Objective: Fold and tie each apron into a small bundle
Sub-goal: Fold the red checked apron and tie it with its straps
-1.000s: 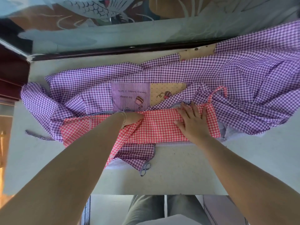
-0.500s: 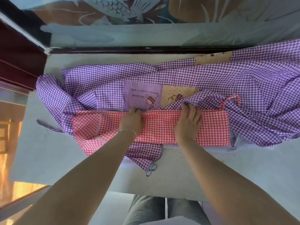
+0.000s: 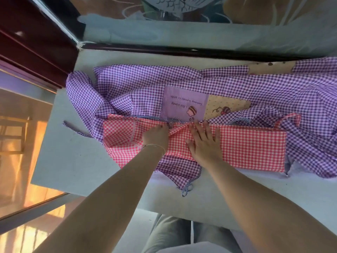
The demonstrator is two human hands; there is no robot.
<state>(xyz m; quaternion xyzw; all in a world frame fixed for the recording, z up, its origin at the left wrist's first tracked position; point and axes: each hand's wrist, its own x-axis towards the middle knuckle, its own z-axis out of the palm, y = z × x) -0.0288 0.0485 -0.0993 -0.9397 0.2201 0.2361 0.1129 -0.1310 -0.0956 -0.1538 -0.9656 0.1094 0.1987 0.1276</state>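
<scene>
Red apron (image 3: 246, 148) lies as a flat strip under your fingers, atop purple aprons (image 3: 218, 84). Left hand (image 3: 156, 136) pinches its top fold; right hand (image 3: 205, 143) presses flat, fingers spread. Not yet rolled or tied; purple ones untouched.

Around the pale table (image 3: 76, 161)
A frosted glass panel (image 3: 182, 31) with a fish design stands behind it; a dark red wooden frame (image 3: 32, 48) sits at left.

I count one red checked apron (image 3: 246, 148), folded into a strip, and at least two purple checked aprons (image 3: 218, 81) heaped beneath it, on one counter (image 3: 76, 161). Two hands: left (image 3: 156, 136), right (image 3: 204, 143).
</scene>
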